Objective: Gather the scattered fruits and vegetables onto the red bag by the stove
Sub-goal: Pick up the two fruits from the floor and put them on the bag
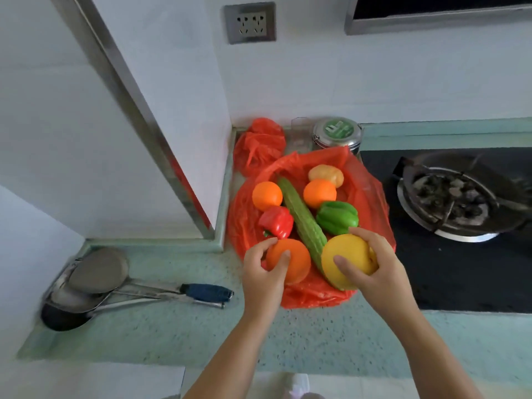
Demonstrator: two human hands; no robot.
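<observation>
Speckled green countertop [184, 335], red bag [244, 214] spread flat, crumpled red bag [259, 145], ladles [98, 272], steel tin [338, 135], stove [449, 226]

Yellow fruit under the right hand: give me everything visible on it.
The yellow fruit is large, round, smooth and glossy, the biggest piece in the pile. It sits at the near right edge of the red bag, beside the long green cucumber and just in front of the green pepper. The right hand has its grip around it, thumb in front, fingers over the top.
</observation>
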